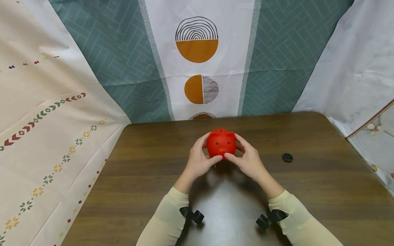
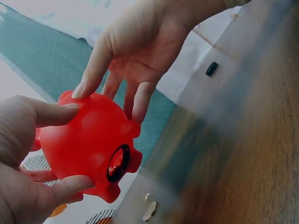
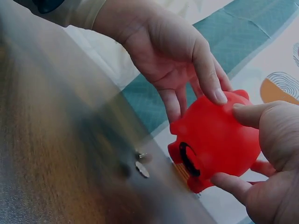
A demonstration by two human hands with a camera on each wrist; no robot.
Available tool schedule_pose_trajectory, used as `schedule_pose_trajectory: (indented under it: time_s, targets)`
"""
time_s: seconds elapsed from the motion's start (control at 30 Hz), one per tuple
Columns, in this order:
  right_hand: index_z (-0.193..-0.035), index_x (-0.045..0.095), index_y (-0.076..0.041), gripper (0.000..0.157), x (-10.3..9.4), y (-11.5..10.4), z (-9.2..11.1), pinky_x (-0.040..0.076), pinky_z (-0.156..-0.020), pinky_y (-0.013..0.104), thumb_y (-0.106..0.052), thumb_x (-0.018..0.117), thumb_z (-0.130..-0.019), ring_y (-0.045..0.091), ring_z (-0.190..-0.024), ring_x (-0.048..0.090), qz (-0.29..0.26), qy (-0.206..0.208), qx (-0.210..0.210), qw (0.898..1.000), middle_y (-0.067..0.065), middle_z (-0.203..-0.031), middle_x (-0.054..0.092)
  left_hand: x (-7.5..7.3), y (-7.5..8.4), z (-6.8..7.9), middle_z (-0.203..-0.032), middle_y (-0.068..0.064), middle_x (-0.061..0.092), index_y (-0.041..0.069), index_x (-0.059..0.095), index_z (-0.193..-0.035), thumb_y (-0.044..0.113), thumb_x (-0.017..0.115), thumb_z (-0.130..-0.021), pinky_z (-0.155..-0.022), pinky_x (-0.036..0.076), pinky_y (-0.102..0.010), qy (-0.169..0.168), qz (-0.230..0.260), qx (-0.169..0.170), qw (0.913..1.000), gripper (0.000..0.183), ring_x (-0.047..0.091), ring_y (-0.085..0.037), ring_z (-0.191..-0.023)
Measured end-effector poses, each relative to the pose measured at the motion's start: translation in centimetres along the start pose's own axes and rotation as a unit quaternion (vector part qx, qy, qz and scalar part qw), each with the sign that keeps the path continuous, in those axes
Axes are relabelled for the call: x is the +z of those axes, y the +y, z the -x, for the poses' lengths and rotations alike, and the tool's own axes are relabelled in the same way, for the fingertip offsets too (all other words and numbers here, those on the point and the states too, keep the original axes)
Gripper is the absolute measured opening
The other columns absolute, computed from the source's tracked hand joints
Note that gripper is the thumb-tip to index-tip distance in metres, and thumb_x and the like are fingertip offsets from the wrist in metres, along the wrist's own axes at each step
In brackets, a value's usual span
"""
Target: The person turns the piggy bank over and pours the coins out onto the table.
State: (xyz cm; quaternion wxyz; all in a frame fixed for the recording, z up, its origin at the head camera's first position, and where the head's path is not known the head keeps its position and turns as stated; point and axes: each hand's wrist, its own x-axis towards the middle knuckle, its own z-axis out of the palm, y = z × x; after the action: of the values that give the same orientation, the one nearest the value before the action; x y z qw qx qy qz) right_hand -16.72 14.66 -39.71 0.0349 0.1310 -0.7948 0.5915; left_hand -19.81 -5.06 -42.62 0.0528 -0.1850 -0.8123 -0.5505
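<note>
Head: round, smooth red piggy bank [image 1: 221,142] held above wood-grain tbl [image 1: 147,191]; L hand [image 1: 198,159] + R hand [image 1: 250,161] both clamped on it, fingers part-curled. L wrist: circular blk-rimmed hole [image 2: 118,163] underneath. R wrist: thin metallic coin [image 3: 142,170] on tbl.

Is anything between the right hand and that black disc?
Nothing: in the head view, the stretch from the right hand to the black disc shows only bare tabletop.
</note>
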Motion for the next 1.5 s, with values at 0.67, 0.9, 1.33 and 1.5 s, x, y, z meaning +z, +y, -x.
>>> schedule_pose_trajectory:
  time_s: [0.67, 0.9, 1.33, 1.5]
  targets:
    - [-0.146, 0.039, -0.005, 0.073, 0.1, 1.9, -0.4, 0.057, -0.072, 0.040, -0.014, 0.076, -0.084, 0.044, -0.113, 0.056, 0.036, 0.014, -0.023, 0.999, 0.017, -0.140, 0.048, 0.0, 0.7, 0.3, -0.138, -0.002, 0.043, 0.022, 0.036, -0.146, 0.013, 0.078, -0.080, -0.069, 0.058, -0.038, -0.026, 0.066, -0.055, 0.9959, 0.079, 0.054, -0.032, -0.110]
    - [-0.146, 0.042, -0.019, 0.077, 0.2, 4.0, -1.0, 0.057, -0.072, 0.038, -0.022, 0.080, -0.080, 0.034, -0.117, 0.056, 0.040, 0.045, -0.078, 0.995, 0.004, -0.144, 0.046, -0.2, 1.9, 0.3, -0.142, -0.007, 0.042, 0.011, 0.037, -0.145, 0.004, 0.077, -0.079, -0.074, 0.058, -0.041, -0.001, 0.056, 0.016, 0.9983, 0.078, 0.050, -0.031, -0.117]
    - [-0.146, 0.041, -0.015, 0.077, 0.3, 4.2, -1.2, 0.056, -0.075, 0.037, -0.021, 0.080, -0.080, 0.036, -0.117, 0.055, 0.027, 0.029, -0.047, 0.998, 0.007, -0.143, 0.046, -0.1, 1.1, 0.2, -0.141, -0.002, 0.041, 0.020, 0.036, -0.146, 0.007, 0.079, -0.079, -0.070, 0.058, -0.042, -0.016, 0.070, -0.047, 0.9963, 0.080, 0.053, -0.034, -0.113]
    - [-0.147, 0.041, -0.017, 0.077, 0.1, 3.9, -1.1, 0.057, -0.075, 0.038, -0.024, 0.079, -0.081, 0.038, -0.118, 0.055, 0.023, 0.021, -0.022, 0.999, 0.007, -0.143, 0.046, 0.2, 0.0, 0.0, -0.141, 0.001, 0.041, 0.028, 0.036, -0.145, 0.012, 0.079, -0.079, -0.066, 0.058, -0.044, -0.020, 0.074, -0.064, 0.9950, 0.081, 0.058, -0.034, -0.107]
